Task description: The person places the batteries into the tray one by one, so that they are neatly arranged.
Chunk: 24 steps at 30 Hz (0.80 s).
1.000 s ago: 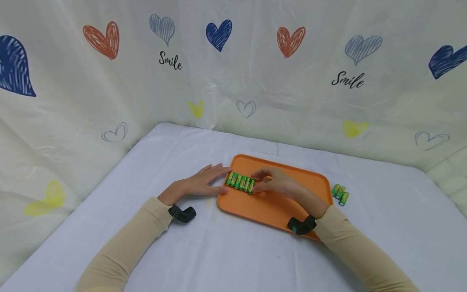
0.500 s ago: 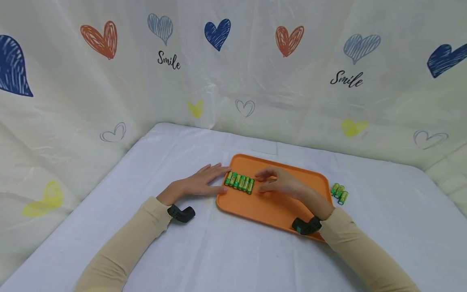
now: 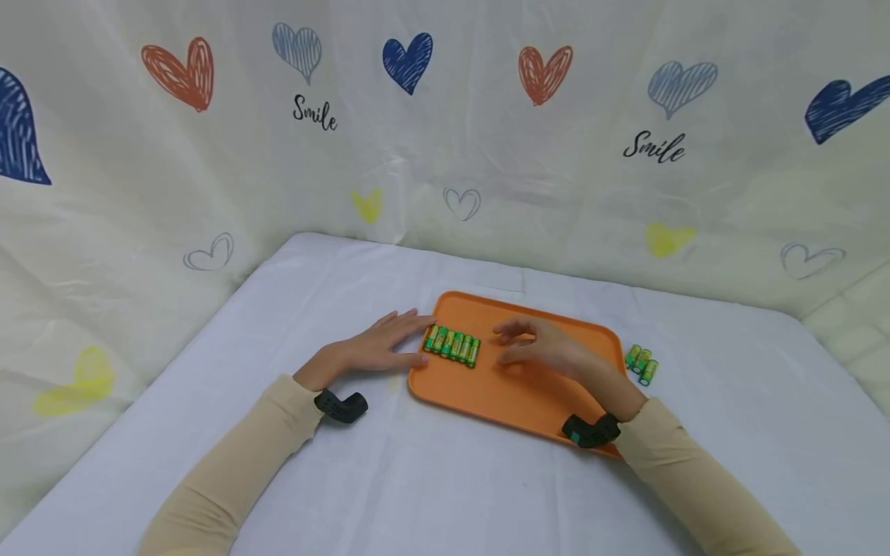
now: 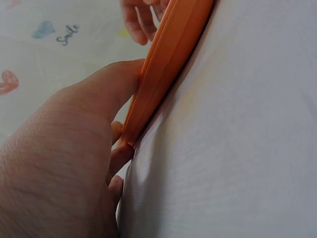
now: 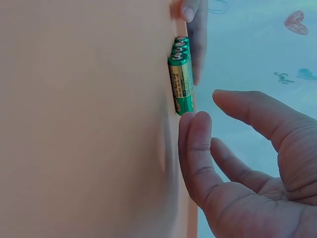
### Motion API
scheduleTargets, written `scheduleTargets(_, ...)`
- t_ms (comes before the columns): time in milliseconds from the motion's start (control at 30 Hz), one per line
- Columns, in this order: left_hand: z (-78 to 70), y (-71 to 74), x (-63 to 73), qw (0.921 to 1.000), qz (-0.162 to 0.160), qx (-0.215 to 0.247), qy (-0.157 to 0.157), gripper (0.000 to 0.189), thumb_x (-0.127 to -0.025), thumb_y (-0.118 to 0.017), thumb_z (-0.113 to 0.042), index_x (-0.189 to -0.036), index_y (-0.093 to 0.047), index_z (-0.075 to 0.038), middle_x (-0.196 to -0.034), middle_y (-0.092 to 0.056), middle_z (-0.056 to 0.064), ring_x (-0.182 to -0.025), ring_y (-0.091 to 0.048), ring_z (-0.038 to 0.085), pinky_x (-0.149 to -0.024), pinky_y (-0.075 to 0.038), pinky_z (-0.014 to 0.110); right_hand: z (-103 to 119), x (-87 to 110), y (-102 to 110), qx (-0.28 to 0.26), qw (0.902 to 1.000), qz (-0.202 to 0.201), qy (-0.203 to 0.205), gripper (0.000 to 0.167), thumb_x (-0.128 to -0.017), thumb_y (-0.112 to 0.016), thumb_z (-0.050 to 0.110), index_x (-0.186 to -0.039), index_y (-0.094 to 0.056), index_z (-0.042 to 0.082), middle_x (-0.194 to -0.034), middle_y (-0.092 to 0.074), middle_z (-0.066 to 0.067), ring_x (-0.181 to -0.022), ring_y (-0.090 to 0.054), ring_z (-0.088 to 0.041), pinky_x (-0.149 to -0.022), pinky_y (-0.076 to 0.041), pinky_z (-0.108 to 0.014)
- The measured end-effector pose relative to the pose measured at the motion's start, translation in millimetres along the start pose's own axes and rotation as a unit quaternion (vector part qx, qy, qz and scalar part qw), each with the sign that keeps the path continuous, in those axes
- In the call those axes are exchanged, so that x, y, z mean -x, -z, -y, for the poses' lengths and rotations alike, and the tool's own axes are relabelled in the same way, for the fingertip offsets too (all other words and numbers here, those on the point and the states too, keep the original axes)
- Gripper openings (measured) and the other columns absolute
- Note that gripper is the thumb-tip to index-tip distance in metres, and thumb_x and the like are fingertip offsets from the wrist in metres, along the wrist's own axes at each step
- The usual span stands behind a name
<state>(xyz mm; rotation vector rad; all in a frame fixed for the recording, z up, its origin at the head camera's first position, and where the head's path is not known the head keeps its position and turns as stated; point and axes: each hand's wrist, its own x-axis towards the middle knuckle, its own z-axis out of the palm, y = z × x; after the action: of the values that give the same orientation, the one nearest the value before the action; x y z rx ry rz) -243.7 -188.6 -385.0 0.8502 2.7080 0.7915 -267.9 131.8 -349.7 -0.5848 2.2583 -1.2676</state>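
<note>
An orange tray (image 3: 528,394) lies on the white table. A row of several green batteries (image 3: 453,344) lies side by side at the tray's far left corner. My left hand (image 3: 381,346) rests flat on the table, fingers straight, touching the tray's left rim (image 4: 168,64). My right hand (image 3: 538,349) hovers over the tray just right of the battery row (image 5: 181,82), fingers relaxed and spread, holding nothing. Three more green batteries (image 3: 640,364) lie on the table beside the tray's right edge.
A cream curtain with heart prints and "Smile" lettering (image 3: 654,147) surrounds the table on the far and side edges. White tablecloth (image 3: 431,479) stretches in front of the tray.
My right hand has let go of the battery row's right end and drawn back to the right, lifting off it. The left hand has stayed at the tray's rim.
</note>
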Motion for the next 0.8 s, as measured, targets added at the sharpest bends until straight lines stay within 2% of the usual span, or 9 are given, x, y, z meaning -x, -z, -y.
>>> scheduleTargets(200,-0.3,-0.1,-0.2,1.0000,0.000,0.000,0.004,0.075,-0.095,-0.056,-0.051,-0.156,-0.024,-0.022,-0.162,-0.022,-0.001,-0.151,-0.006,0.021,-0.121,0.002,0.045,-5,2.0,3,-0.049,0.9988,-0.003,0.003,0.054,-0.092,-0.069,0.017,-0.138,-0.047,-0.001,-0.135,-0.048,-0.021,-0.108,-0.062,-0.021,-0.089,-0.053,-0.031)
scheduleTargets(333,-0.3,-0.5,-0.3,1.0000,-0.001,0.001,0.003,0.076,-0.094,-0.057,-0.051,-0.156,-0.025,-0.022,-0.161,-0.022,-0.001,-0.151,-0.006,0.021,-0.121,0.002,0.045,-6,4.7,5,-0.072,0.9974,0.000,0.008,0.055,-0.093,-0.067,0.016,-0.139,-0.045,-0.004,-0.137,-0.047,-0.023,-0.108,-0.064,-0.021,-0.088,-0.054,-0.032)
scheduleTargets(533,2.2,-2.4,-1.6,1.0000,-0.002,-0.002,0.002,0.077,-0.093,-0.056,-0.055,-0.156,-0.024,-0.023,-0.161,-0.023,-0.002,-0.151,-0.007,0.019,-0.121,0.002,0.045,-9,7.5,9,-0.074,0.9972,-0.007,0.007,0.055,-0.093,-0.067,0.018,-0.139,-0.046,-0.003,-0.136,-0.048,-0.022,-0.103,-0.065,-0.017,-0.085,-0.054,-0.030)
scheduleTargets(800,1.4,-1.2,-0.8,1.0000,0.001,0.002,0.007,0.077,-0.093,-0.057,-0.055,-0.156,-0.024,-0.024,-0.162,-0.021,-0.002,-0.151,-0.006,0.019,-0.121,0.002,0.045,-9,16.0,15,-0.062,0.9976,-0.033,-0.004,0.053,-0.093,-0.068,0.019,-0.138,-0.048,-0.002,-0.137,-0.048,-0.021,-0.103,-0.063,-0.018,-0.088,-0.053,-0.030)
